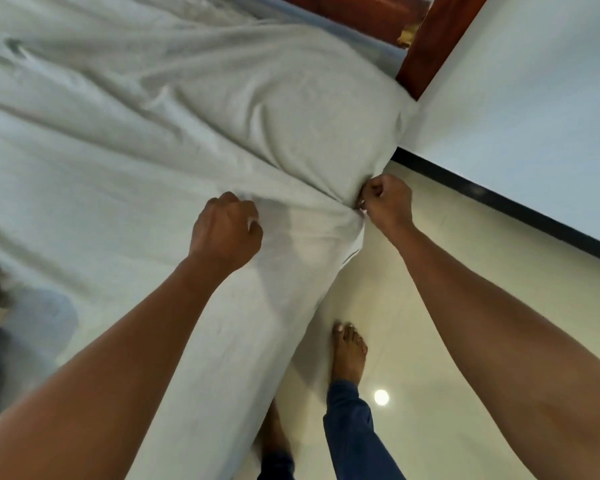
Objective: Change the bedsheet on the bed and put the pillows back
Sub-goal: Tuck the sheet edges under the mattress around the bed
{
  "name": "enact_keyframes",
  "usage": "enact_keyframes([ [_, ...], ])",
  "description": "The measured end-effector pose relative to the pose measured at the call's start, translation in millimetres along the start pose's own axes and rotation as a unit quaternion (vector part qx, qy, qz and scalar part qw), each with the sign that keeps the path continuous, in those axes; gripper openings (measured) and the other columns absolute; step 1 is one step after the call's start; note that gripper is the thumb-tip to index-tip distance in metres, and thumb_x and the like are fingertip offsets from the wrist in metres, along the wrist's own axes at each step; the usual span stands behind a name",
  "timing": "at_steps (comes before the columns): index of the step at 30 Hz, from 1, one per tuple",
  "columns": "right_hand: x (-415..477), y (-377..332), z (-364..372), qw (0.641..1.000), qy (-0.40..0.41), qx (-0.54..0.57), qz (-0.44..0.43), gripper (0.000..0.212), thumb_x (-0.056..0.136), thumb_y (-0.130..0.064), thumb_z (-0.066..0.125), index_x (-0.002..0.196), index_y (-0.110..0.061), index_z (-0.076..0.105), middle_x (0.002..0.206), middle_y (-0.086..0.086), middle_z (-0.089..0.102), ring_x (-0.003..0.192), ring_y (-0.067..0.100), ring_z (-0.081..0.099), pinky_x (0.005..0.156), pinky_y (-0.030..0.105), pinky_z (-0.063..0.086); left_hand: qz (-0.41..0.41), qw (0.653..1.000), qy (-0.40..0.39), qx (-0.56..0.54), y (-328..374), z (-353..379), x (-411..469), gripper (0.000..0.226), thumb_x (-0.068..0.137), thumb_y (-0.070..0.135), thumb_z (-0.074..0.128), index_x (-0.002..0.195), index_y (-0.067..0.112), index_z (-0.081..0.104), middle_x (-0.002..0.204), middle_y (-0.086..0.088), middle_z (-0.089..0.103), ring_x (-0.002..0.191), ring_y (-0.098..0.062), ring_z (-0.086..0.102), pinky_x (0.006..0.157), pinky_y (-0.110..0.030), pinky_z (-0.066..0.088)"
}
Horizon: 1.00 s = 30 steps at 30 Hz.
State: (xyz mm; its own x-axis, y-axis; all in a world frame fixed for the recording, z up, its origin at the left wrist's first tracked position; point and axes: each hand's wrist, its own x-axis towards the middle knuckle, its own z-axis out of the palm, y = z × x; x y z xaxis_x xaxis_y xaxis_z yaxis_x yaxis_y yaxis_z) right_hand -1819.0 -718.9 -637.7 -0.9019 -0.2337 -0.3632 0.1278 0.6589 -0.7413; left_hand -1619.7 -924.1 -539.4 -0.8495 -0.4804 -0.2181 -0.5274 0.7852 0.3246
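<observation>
Forearms (118, 358) reach to the bedsheet (153, 140), spread from nine to one o'clock; left hand (226, 230) grips bunched cloth in curled fingers (219, 202); right hand (387, 199) pinches the hanging edge. The sheet's bulging corner sits at eleven o'clock from the nearer right hand.

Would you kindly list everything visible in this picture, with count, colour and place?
bedsheet: one, pale grey-white, spread creased across left and centre, bunched at its near corner
wooden bed frame: one, red-brown, top right
wall: one, white, right
skirting: one, black, along the wall's foot
floor: one, glossy cream, lower right
blurred cloth: one, bluish, lower left
left hand: one, grips the bedsheet, centre
right hand: one, pinches the gathered bedsheet at the corner
feet: two, bare, on the floor, bottom centre
trousers: one pair, blue, bottom centre
</observation>
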Motion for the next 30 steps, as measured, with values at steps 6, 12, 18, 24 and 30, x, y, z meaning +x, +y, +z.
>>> enact_keyframes([
  [6,92.8,-0.2,-69.9,0.99,0.1,-0.069,0.068,0.028,0.092,-0.022,0.056,0.106,-0.012,0.078,0.106,0.009,0.076,0.1,0.027,0.072,0.077,0.023,0.052,0.001,1.0,0.01,0.02,30.1,-1.4,38.7,0.017,0.084,0.014,0.063,0.098,0.012,0.074,0.095,-0.012,0.066,0.087,-0.037,0.063,0.07,-0.041,0.054],
  [12,110.9,-38.2,-70.5,0.999,0.049,0.003,-0.004,0.027,0.092,-0.034,0.066,0.109,-0.015,0.071,0.097,-0.008,0.07,0.094,0.014,0.066,0.08,0.022,0.051,-0.01,0.995,-0.102,0.02,35.3,-11.3,71.7,0.017,0.08,0.022,0.07,0.097,0.019,0.074,0.097,-0.011,0.065,0.09,-0.038,0.067,0.081,-0.036,0.05],
  [18,137.4,-50.2,-64.3,0.998,0.063,-0.017,-0.023,0.02,0.086,-0.031,0.073,0.09,-0.012,0.075,0.079,0.001,0.074,0.074,0.019,0.07,0.075,0.034,0.06,-0.059,0.99,-0.107,0.075,49.2,-25.8,121.7,0.017,0.091,0.026,0.056,0.086,0.018,0.07,0.082,-0.01,0.067,0.079,-0.038,0.065,0.068,-0.032,0.049],
  [24,158.1,-43.7,-40.4,0.978,0.163,0.053,0.117,0.018,0.089,-0.028,0.072,0.092,-0.012,0.079,0.09,0.004,0.078,0.081,0.019,0.072,0.082,0.033,0.06,0.059,0.993,0.08,-0.058,57.5,-18.5,171.7,0.021,0.085,0.019,0.058,0.099,0.015,0.074,0.091,-0.011,0.072,0.083,-0.037,0.07,0.074,-0.041,0.058],
  [30,151.8,-39.7,-45.5,0.923,0.01,0.308,0.232,0.027,0.089,-0.027,0.07,0.11,-0.012,0.076,0.105,0.006,0.078,0.096,0.022,0.073,0.079,0.033,0.058,0.124,0.991,-0.039,-0.006,54.5,-10.6,227.3,0.057,0.096,0.026,0.061,0.149,0.014,0.047,0.158,-0.005,0.043,0.138,-0.03,0.044,0.107,-0.05,0.047],
])
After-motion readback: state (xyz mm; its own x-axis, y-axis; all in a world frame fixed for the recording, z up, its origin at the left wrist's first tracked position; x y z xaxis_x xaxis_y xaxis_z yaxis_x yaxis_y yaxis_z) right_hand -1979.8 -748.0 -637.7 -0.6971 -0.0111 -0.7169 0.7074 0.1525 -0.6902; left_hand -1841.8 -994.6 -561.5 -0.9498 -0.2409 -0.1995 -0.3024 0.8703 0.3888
